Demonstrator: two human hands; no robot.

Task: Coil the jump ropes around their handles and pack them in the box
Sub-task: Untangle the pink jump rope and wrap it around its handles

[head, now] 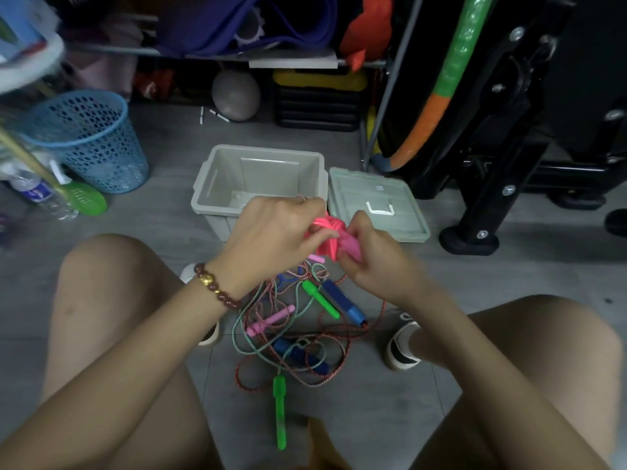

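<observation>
Gripping pink rope (327, 234) near box (203, 184) rim

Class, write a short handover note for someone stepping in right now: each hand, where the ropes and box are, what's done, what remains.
Left hand: fingers pinch the neon-pink cord jump rope, mostly coiled.
Right hand: grips that rope's pink plastic handle.
Grey plastic box: open, on the floor ahead, no rope visible inside; its grey lid lies beside it.
Done: nothing packed yet.
To do: finish this coil, pack it, then coil the tangled pile of ropes with green, blue and pink handles between the feet.
</observation>
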